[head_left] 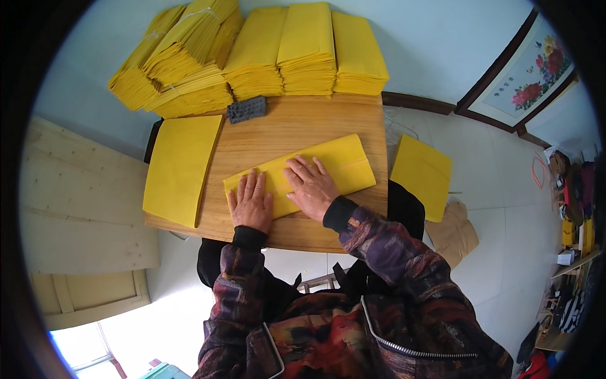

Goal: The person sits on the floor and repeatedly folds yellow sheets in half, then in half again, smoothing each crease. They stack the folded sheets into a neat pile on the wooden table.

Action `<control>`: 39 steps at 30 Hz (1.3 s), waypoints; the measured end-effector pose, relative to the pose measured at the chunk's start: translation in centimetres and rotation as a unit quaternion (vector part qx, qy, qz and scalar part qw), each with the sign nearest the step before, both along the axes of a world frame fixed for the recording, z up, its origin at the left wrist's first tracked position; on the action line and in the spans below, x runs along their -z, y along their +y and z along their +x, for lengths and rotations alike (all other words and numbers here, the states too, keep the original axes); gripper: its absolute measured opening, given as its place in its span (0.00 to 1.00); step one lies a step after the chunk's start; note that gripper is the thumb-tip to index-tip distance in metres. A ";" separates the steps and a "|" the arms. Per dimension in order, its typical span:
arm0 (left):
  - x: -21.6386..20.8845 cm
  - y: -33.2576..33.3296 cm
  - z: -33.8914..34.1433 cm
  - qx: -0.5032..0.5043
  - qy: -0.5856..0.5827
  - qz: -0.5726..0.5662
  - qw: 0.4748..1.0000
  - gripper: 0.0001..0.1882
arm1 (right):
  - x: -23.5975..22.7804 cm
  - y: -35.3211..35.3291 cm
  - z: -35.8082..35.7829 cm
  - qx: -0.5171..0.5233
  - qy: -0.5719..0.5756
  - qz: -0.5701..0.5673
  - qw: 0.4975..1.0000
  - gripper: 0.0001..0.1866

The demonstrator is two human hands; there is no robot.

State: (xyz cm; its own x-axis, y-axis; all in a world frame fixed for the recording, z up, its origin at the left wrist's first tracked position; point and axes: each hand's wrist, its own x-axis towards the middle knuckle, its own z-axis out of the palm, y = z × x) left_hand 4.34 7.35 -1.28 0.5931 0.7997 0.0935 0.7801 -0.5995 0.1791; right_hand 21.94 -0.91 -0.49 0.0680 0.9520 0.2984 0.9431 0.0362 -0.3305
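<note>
A folded yellow paper sheet [350, 165] lies slantwise on the wooden table in front of me, its right end farther away than its left. My left hand [251, 201] rests flat on its left part, fingers stretched out and pointing away from me. Near the sheet's middle, my right hand [311, 183] presses down with its fingers spread. Neither hand grips anything. Under my palms, part of the sheet's near edge is hidden.
Stacks of folded yellow paper [306, 38] line the table's far edge, some tied in bundles. A dark grey textured block [247, 110] sits before them. Flat yellow sheets [180, 167] lie at the left. Another yellow pile [421, 177] stands beyond the table's right edge, near brown paper [456, 234].
</note>
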 end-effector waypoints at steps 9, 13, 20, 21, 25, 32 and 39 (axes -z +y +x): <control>0.0 -0.1 0.0 0.003 -0.016 -0.011 1.000 0.28 | -0.2 0.3 1.2 0.020 0.002 -0.010 1.000 0.31; -1.1 -0.1 -0.2 -0.004 -0.034 -0.062 0.998 0.28 | -0.2 0.4 1.6 0.036 0.000 -0.030 0.999 0.32; -2.5 -2.8 5.6 0.063 0.004 -0.023 0.998 0.28 | 0.3 0.6 1.9 0.035 -0.034 -0.082 0.995 0.30; -2.4 -2.7 6.4 0.053 -0.046 -0.028 0.997 0.29 | 0.2 0.7 2.1 0.035 -0.044 -0.093 0.994 0.30; -1.6 -1.3 5.8 0.002 -0.044 -0.059 0.997 0.32 | 0.2 0.6 1.9 0.043 -0.045 -0.088 0.994 0.30; -0.4 1.3 -0.2 -0.077 -0.014 -0.013 0.997 0.36 | 0.5 0.3 2.5 0.094 -0.040 -0.071 0.992 0.36; 0.2 1.8 -0.5 -0.076 -0.008 -0.016 0.997 0.35 | 0.4 -2.1 6.8 0.196 -0.027 -0.116 0.973 0.40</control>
